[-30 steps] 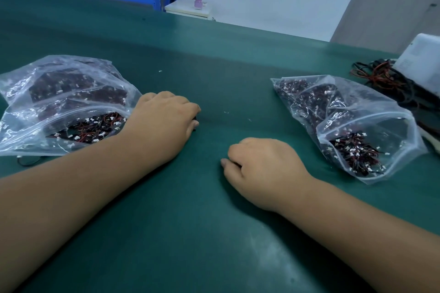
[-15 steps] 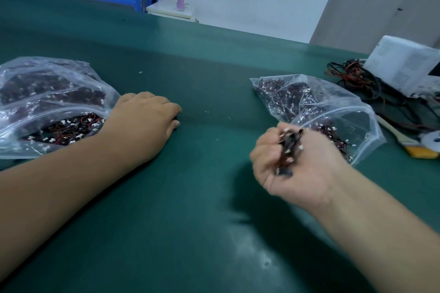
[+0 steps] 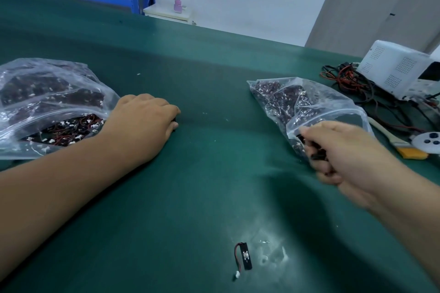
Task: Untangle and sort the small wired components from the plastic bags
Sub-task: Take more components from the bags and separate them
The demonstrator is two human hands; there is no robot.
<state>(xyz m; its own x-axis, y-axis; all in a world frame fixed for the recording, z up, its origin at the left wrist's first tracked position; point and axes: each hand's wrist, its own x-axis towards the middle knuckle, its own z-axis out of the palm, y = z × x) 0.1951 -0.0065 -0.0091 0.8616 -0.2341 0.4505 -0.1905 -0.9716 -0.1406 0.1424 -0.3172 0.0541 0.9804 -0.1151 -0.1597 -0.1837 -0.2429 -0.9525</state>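
Two clear plastic bags of small red-and-black wired components lie on the green mat. The left bag (image 3: pixel 47 107) is open toward me, and my left hand (image 3: pixel 142 123) rests knuckles-up beside its mouth, fingers curled over something small and dark. My right hand (image 3: pixel 342 152) is at the mouth of the right bag (image 3: pixel 307 100) and grips a small dark bunch of wired components (image 3: pixel 316 150). One loose component (image 3: pixel 244 257), a black strip with a red wire and white plug, lies on the mat near me.
A white perforated box (image 3: pixel 400 66) sits at the far right, with a tangle of red and black cables (image 3: pixel 350 78) beside it. A brush (image 3: pixel 402 143) and a white disc (image 3: pixel 428 143) lie at the right edge. A blue rack stands beyond the table.
My right hand lifted from the mat with a bunch of components and moved right to the right bag's mouth. One component now lies on the mat near me. My left hand stayed put.
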